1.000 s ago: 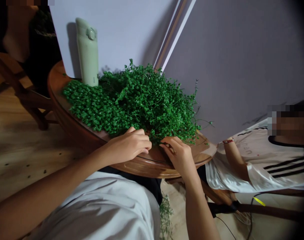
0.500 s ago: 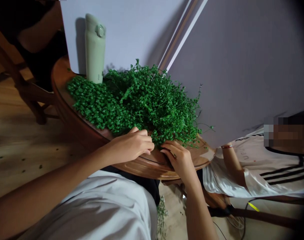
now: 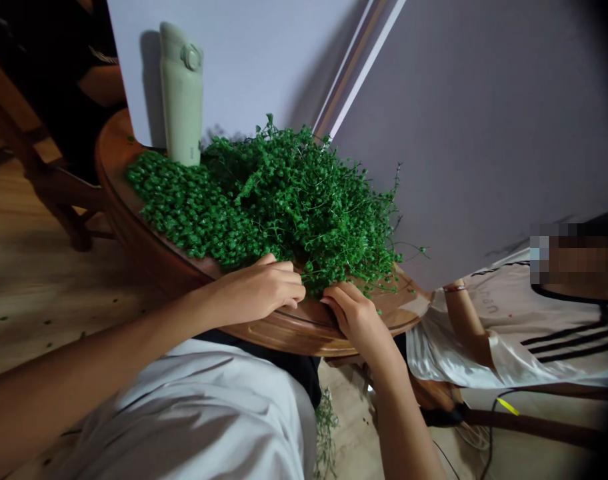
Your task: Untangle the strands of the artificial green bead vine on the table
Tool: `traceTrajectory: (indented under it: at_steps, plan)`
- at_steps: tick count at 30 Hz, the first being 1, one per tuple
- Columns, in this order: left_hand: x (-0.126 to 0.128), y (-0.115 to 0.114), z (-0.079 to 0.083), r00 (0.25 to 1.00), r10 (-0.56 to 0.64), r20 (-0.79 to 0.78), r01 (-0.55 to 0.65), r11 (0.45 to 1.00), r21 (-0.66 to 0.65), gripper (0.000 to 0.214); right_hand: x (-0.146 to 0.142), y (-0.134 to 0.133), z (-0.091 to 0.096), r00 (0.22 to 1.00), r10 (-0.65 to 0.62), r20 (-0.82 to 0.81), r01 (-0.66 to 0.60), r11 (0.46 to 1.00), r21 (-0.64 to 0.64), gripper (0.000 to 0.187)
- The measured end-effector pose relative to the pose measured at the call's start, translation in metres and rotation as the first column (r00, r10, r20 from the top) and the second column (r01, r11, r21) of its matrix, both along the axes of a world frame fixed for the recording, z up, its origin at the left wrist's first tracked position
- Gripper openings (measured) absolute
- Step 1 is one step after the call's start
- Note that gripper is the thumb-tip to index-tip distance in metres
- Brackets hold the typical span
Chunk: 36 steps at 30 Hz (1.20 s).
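Note:
A big heap of green sprigs with tiny round leaves (image 3: 274,200) covers a round wooden table (image 3: 294,330). My left hand (image 3: 261,290) rests at the near edge of the heap, fingers curled together on thin stems. My right hand (image 3: 357,317) is just to its right on the table rim, fingers bent and pinched into the same sprigs. What exactly each pinch holds is partly hidden by leaves.
A pale green flask (image 3: 181,93) stands upright at the back left of the table against a grey board (image 3: 484,120). Another person in a white striped shirt (image 3: 524,333) sits at the right. A wooden chair (image 3: 44,180) stands left. Loose sprigs (image 3: 327,427) lie on the floor.
Both hands stay at the near edge of the heap, shifting only slightly. My right fingers have curled tighter into the sprigs. The view has swayed a little.

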State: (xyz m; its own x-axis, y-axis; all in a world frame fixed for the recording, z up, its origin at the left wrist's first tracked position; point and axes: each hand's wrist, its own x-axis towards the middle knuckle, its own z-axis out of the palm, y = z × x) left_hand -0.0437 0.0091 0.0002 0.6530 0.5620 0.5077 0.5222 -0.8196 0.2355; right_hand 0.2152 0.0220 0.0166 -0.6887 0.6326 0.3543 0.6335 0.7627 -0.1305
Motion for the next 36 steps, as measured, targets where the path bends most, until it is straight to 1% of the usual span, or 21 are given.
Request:
traceTrajectory:
  at_steps: [4,12,17,19,23,27,29,33,36]
  plan:
    - [-0.002,0.002,0.002,0.999,-0.032,-0.021,0.031,0.999,-0.028,0.014,0.004,0.003,0.005,0.999,0.039,0.024,-0.038,0.998,-0.045,0.019]
    - [-0.003,0.005,0.003,0.996,-0.091,-0.001,0.091,0.992,-0.082,0.02,0.005,0.008,0.004,0.996,0.088,-0.019,-0.09,0.993,-0.081,0.023]
    - [-0.009,0.009,0.003,0.992,-0.127,-0.013,0.123,0.976,-0.178,0.024,0.014,0.011,0.003,0.995,0.093,-0.028,-0.095,0.993,-0.073,0.026]
    - [-0.01,0.01,0.003,0.992,-0.127,-0.019,0.121,0.974,-0.193,0.025,0.016,0.012,0.002,0.995,0.092,-0.039,-0.095,0.993,-0.073,0.025]
    - [-0.01,0.006,0.005,0.995,-0.099,-0.013,0.095,0.984,-0.152,0.021,0.017,0.01,-0.002,0.996,0.063,-0.056,-0.065,0.997,-0.051,0.022]
    - [-0.009,0.001,0.008,0.998,-0.054,0.016,0.056,0.983,-0.173,0.017,0.015,0.007,-0.01,0.992,0.054,-0.116,-0.059,0.998,-0.036,0.019]
    - [-0.009,-0.001,0.008,0.999,-0.035,-0.002,0.034,0.984,-0.173,0.015,0.013,0.003,-0.015,0.99,0.057,-0.132,-0.057,0.998,0.004,0.019]
    - [-0.008,-0.003,0.007,1.0,-0.012,-0.009,0.01,0.983,-0.185,0.014,0.011,-0.008,-0.023,0.981,0.066,-0.184,-0.033,0.984,0.178,0.019]
    - [-0.006,-0.004,0.008,1.0,0.002,-0.001,-0.003,0.978,-0.208,0.015,0.017,-0.013,-0.029,0.975,0.085,-0.205,-0.038,0.974,0.221,0.022]
